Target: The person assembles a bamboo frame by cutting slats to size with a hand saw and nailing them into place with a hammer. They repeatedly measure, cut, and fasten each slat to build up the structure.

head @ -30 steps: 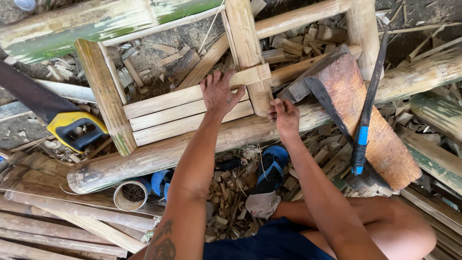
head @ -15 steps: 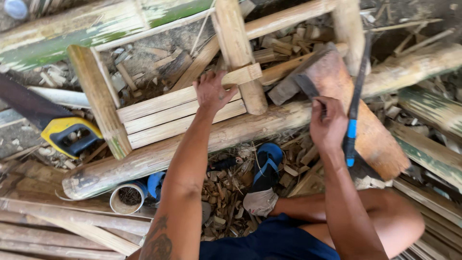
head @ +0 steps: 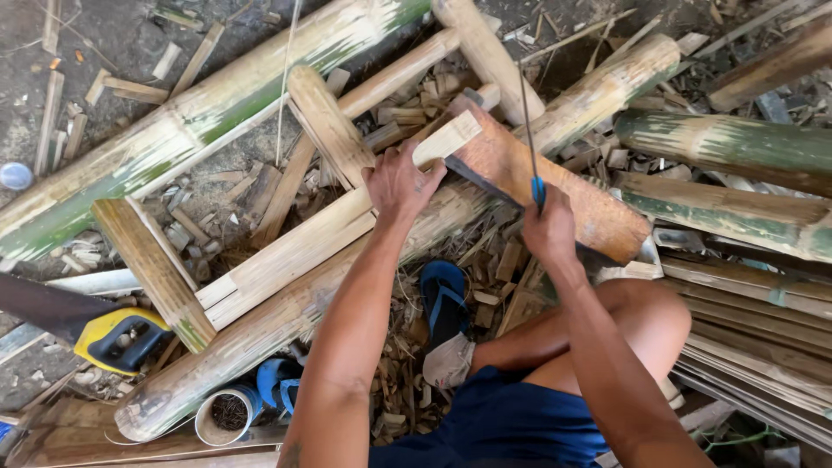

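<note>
Left hand (head: 400,184) lies spread, palm down and grasping nothing, pressing on the pale split-bamboo slats (head: 295,251) of a small frame, right where the slats meet a short upright bamboo post (head: 328,126). Right hand (head: 549,230) is clenched around the blue-wrapped grip of a thin dark metal tool (head: 527,130), whose shaft rises straight up out of the fist; what its upper end is I cannot tell. That fist hovers just over a reddish-brown flat wooden slab (head: 555,186) that slants from beside the left fingertips down toward the right knee. The slat frame rests on a thick weathered bamboo pole (head: 286,321) running diagonally from lower left to upper right, and its far end is closed by a green-edged bamboo crosspiece (head: 154,270). Room is tight: a long green-and-cream bamboo trunk (head: 199,121) borders the frame above, more green bamboo lengths (head: 728,147) crowd the right edge, and stacked thin strips (head: 763,347) close off the lower right. Wood chips cover the ground between the poles. A blue sandal (head: 444,299) sits below the thick pole between the forearms. Farther left lie a yellow-and-black handled handsaw (head: 117,338) and a round open tin of dark nails (head: 227,414), both near the pole's cut end.
</note>
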